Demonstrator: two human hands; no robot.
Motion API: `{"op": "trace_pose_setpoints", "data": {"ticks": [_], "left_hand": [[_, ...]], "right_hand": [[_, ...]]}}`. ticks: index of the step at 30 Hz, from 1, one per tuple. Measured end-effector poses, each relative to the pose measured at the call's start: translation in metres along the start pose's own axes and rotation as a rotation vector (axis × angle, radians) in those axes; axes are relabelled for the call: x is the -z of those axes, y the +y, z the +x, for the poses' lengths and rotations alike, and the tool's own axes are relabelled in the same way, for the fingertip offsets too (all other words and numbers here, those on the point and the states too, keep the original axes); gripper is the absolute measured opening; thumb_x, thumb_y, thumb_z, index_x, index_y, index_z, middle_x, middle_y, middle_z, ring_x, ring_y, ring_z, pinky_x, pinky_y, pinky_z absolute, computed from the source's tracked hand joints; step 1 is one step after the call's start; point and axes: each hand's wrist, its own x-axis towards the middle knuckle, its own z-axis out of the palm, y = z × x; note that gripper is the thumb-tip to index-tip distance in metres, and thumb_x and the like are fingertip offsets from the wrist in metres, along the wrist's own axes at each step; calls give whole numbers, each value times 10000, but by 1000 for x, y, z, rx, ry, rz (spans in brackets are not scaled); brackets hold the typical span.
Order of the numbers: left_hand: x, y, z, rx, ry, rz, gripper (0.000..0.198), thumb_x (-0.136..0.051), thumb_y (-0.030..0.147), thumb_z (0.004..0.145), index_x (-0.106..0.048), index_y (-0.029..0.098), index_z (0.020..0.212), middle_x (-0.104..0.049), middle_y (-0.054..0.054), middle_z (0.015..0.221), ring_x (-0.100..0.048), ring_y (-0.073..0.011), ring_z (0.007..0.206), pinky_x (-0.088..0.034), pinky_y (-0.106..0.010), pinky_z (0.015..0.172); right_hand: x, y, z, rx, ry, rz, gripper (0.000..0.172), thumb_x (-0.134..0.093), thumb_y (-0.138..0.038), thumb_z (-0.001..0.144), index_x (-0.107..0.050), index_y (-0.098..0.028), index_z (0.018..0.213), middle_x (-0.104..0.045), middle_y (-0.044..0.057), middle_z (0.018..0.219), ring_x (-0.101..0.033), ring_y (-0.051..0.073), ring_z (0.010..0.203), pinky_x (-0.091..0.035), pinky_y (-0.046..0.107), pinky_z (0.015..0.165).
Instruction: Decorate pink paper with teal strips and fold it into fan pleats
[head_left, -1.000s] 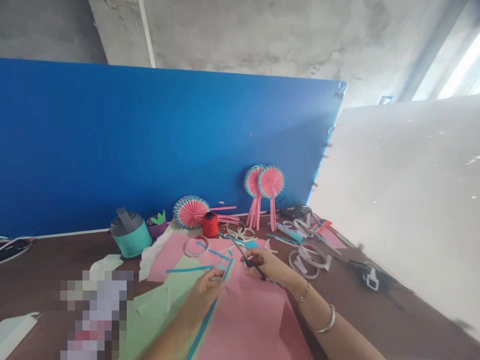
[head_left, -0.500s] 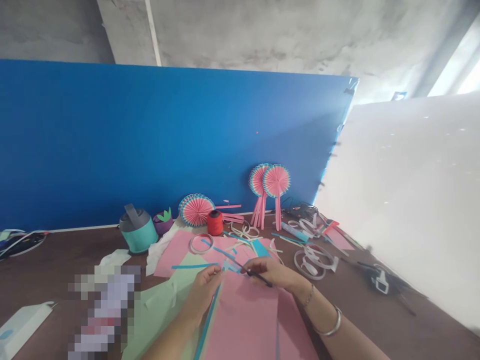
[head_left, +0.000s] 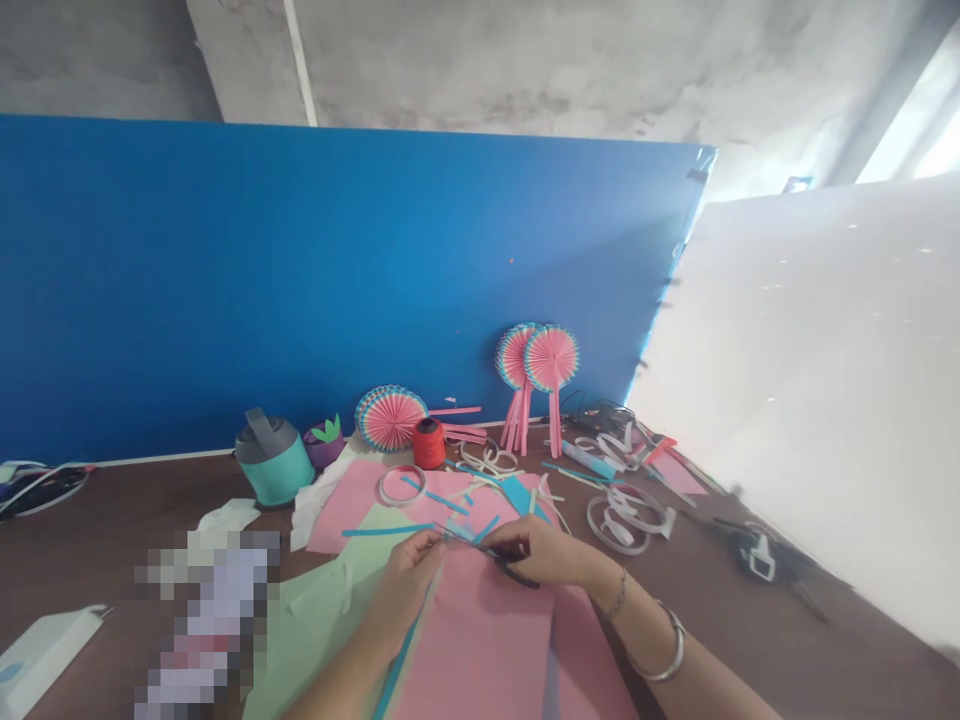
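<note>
My left hand (head_left: pixel 409 580) pinches pink paper (head_left: pixel 487 640) at its eleven o'clock corner; my right hand (head_left: pixel 546 552) holds scissors (head_left: pixel 519 576) pointing toward ten o'clock.

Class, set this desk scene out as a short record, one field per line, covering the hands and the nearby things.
Left hand: pinching pink paper near its far left corner
Right hand: holding black-handled scissors, blades toward the left hand
Pink fans: by the blue board
Red spool: behind the pink paper
Purple pot: beside the teal container
</note>
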Motion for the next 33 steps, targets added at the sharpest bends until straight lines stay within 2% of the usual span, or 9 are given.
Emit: {"op": "trace_pose_setpoints", "data": {"ticks": [4, 9, 20, 33], "left_hand": [[0, 0, 0, -13, 4, -6, 265, -539, 410, 761, -637, 177, 838, -631, 2, 739, -574, -184, 766, -439, -286, 743], [0, 2, 0, -38, 14, -1, 249, -548, 363, 742, -652, 180, 875, -676, -11, 830, -595, -198, 841, -437, -303, 814], [-1, 3, -1, -37, -9, -44, 275, -558, 388, 767, -655, 169, 902, -702, -36, 916, -609, -221, 922, -422, -331, 890], [0, 0, 1, -21, 25, -64, 245, -601, 419, 742, -638, 182, 790, -666, -10, 781, -584, -204, 820, -420, -289, 779]], "right_hand": [[0, -6, -2, 4, 37, -92, 446, -469, -95, 603, -727, -203, 951, -482, -33, 627, -348, 102, 596, -307, 205, 542], [-2, -16, -4, 19, 44, -139, 431, -457, -94, 602, -723, -205, 923, -484, -30, 642, -348, 104, 610, -309, 200, 550], [-6, -22, -4, 54, 58, -141, 382, -421, -78, 609, -697, -199, 844, -483, -37, 629, -356, 96, 590, -305, 192, 538], [-9, -18, -4, 25, 50, -62, 271, -417, -81, 624, -642, -171, 745, -422, -56, 568, -323, 72, 522, -289, 177, 487]]}}
